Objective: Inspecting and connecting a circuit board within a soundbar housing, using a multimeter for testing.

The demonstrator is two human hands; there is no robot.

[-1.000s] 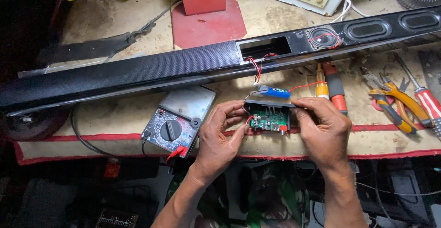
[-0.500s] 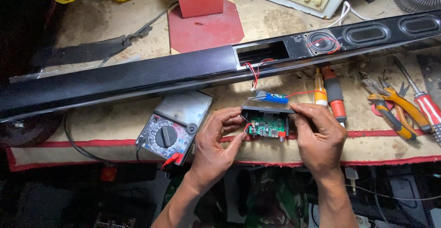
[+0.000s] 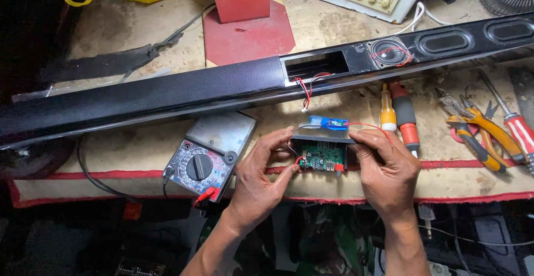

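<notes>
Both my hands hold the small circuit module (image 3: pixel 321 155) over the worktop's (image 3: pixel 334 26) front edge, near the middle. My left hand (image 3: pixel 258 178) pinches its left end between thumb and fingers; my right hand (image 3: pixel 386 170) clamps its right end. The green board faces me. A blue part (image 3: pixel 328 123) with a red wire sits just behind it. The multimeter (image 3: pixel 208 153) lies just left. The long black soundbar (image 3: pixel 222 87) runs across behind, with an open slot. Screwdrivers (image 3: pixel 397 115) and pliers (image 3: pixel 473 134) lie towards the right edge.

Left hand (image 3: pixel 260 171) and right hand (image 3: pixel 384 167) grip a green circuit board (image 3: pixel 321 156) beside the multimeter (image 3: pixel 208 153)
</notes>
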